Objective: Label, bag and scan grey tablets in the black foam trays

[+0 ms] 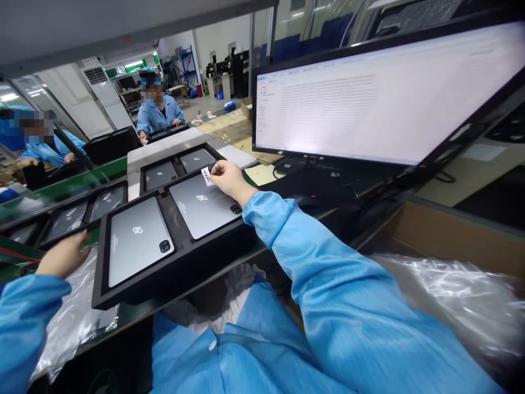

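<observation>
A black foam tray (180, 247) in front of me holds two grey tablets, backs facing up. The left tablet (141, 249) has its camera bump near the lower right. Over the upper edge of the right tablet (205, 210), my right hand (228, 178) pinches a small white barcode label (207, 176) between thumb and fingertips. I cannot tell whether the label touches the tablet. My left hand (63, 255) is left of the tray, above a clear plastic bag (77, 306). Its thumb and fingers look a little apart, slightly blurred, with nothing visible between them.
Behind this tray sits another tray of tablets (161, 176), with more trays (68, 219) at the left. A monitor (328, 109) stands at the right. Below it are a carton (451, 235) and plastic wrap (463, 301). Two co-workers (158, 112) in blue are across the bench.
</observation>
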A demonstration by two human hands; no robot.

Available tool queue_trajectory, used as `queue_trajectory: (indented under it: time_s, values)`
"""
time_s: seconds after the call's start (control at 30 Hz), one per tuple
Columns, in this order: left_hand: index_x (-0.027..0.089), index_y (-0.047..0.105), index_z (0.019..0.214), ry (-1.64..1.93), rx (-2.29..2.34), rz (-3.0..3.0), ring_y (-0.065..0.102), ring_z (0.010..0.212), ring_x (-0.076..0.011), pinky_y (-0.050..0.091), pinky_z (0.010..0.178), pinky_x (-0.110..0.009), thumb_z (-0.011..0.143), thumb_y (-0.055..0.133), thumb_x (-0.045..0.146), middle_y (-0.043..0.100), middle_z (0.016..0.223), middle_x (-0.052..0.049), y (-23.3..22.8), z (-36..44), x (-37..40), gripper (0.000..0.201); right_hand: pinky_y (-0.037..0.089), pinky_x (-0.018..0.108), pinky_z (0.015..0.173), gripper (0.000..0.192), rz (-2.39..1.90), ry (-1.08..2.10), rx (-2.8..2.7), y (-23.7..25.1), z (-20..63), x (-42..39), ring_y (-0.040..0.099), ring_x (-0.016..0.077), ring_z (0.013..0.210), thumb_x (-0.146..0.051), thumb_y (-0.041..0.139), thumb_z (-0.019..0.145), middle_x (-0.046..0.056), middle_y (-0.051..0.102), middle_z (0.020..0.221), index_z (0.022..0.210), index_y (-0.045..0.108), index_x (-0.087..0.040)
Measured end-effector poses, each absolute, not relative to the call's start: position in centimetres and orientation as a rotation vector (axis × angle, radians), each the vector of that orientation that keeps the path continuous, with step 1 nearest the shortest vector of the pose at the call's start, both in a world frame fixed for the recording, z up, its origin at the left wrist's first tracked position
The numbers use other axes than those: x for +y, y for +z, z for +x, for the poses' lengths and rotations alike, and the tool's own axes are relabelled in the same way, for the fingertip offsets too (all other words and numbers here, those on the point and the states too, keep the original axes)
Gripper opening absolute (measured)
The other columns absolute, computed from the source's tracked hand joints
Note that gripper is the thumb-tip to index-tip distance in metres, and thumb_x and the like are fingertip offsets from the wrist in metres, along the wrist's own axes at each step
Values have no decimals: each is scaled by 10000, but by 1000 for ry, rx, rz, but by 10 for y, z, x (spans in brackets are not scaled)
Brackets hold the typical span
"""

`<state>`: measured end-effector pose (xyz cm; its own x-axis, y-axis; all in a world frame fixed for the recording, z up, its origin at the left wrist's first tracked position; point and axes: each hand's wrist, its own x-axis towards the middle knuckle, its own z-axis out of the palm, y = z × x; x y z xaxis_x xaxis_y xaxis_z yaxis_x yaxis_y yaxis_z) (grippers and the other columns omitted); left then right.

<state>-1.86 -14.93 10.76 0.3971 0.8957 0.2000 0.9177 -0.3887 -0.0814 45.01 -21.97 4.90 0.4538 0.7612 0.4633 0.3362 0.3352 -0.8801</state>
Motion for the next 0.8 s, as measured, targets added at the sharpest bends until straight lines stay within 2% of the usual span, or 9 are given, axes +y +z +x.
queue_trajectory:
  time_s: [0.07,0.17,0.23,0.37,0.47,0.57,0.67,0.8]
  values:
    - [166,666,1238,-372,-1594,-2364,669,1119,-275,519,1021,-425,946,314,534,720,1240,-79,144,33,-161,587,453,282,684,132,-1266,348,-1103,48,451,-220,560,152,696,-187,677,699,-23,598,687,709,548,-213]
    - [169,693,1184,-501,-1184,-2671,667,1056,-247,517,997,-384,966,404,468,733,1184,-74,161,125,-185,469,454,281,687,121,-1286,339,-1043,48,453,-220,572,156,707,-177,664,699,-20,600,701,718,551,-214]
    - [180,717,1137,-339,-798,-2928,669,1057,-253,521,993,-373,942,456,413,738,1151,-92,147,186,-199,400,459,279,696,118,-1317,344,-992,48,454,-220,580,157,715,-171,654,701,-20,602,708,720,546,-214]
    - [199,649,1323,-1,-319,-3085,598,1263,-286,480,1093,-418,979,494,427,640,1395,-120,102,274,-215,442,469,272,729,122,-1347,298,-959,50,453,-222,578,150,725,-183,649,721,-30,589,705,721,532,-218]
    - [209,575,1424,34,-273,-3132,535,1347,-305,382,1190,-521,1025,445,490,556,1506,-126,86,298,-219,504,478,266,748,113,-1311,261,-977,52,449,-225,581,145,736,-212,646,739,-34,589,718,732,534,-218]
    - [213,572,1433,31,-255,-3110,473,1371,-350,260,1210,-661,1034,441,535,544,1516,-130,83,301,-219,530,497,272,751,125,-1307,278,-953,53,447,-228,587,151,743,-249,656,746,-25,596,739,743,535,-218]
    - [182,612,1388,-73,-252,-3078,432,1354,-365,267,1199,-626,1040,419,555,573,1476,-141,79,302,-221,545,510,275,759,138,-1346,279,-882,54,449,-230,591,156,752,-256,667,737,-20,598,743,751,535,-217]
    - [192,671,1250,-224,-262,-3063,468,1257,-334,285,1169,-575,1065,339,540,660,1319,-128,77,308,-223,515,509,274,717,184,-1343,334,-768,56,453,-232,575,148,702,-269,682,714,-35,573,712,760,510,-221]
